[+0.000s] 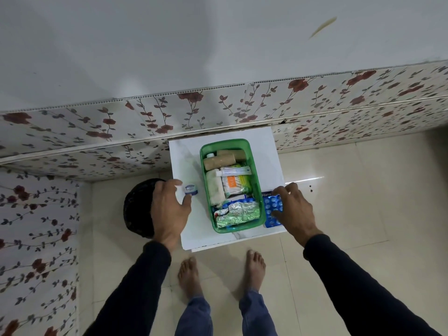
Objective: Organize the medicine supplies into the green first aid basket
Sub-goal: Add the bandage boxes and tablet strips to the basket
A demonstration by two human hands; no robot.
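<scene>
The green first aid basket (pixel 257 190) stands on a small white table (pixel 184 156). It holds brown bandage rolls (pixel 219 162), a white tube (pixel 234 171), cotton swabs (pixel 236 184), gauze and silver pill strips (pixel 236 214). A small blue-and-white jar (pixel 191 189) lies on the table left of the basket, just past the fingertips of my left hand (pixel 169 209), whose fingers are apart. My right hand (pixel 294 212) rests its fingers on a blue blister pack (pixel 272 209) lying to the right of the basket, over a blue box.
A black round bin (pixel 137 209) stands on the floor left of the table, partly behind my left hand. A floral-tiled wall runs behind the table. My bare feet (pixel 254 270) stand on cream floor tiles in front of the table.
</scene>
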